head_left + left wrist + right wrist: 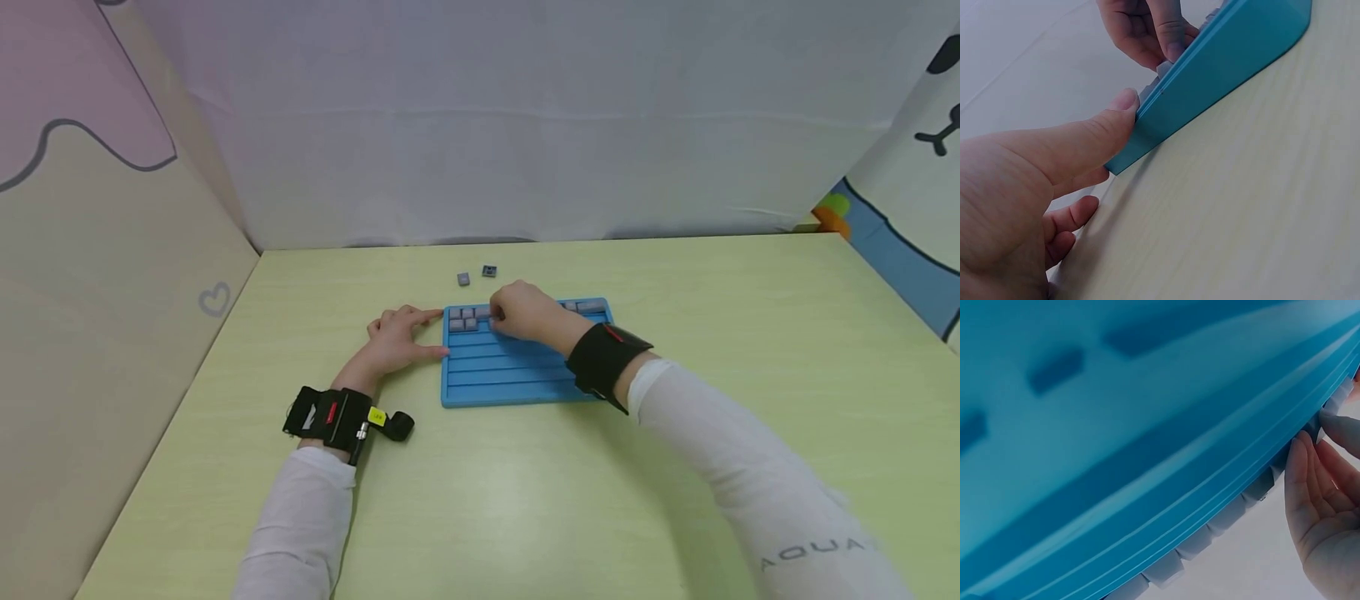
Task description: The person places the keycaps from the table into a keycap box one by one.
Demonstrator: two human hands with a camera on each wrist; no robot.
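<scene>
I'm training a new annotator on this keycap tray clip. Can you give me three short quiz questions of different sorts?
1. True or false: the left hand lifts the blue tray off the table.
2. How many loose keycaps lie beyond the tray?
3. The right hand is over the tray's: A) far rows B) near edge C) outside.

Key: 1 false, it braces the left edge; 2 two; 3 A.

The head camera looks forward and down from above both hands at the whole table (pixel 525 500). The left wrist camera sits low, just behind the left hand (pixel 1029 187), facing the blue tray (pixel 1222 69). The right wrist camera looks across that tray (pixel 1116 425) from very close.
</scene>
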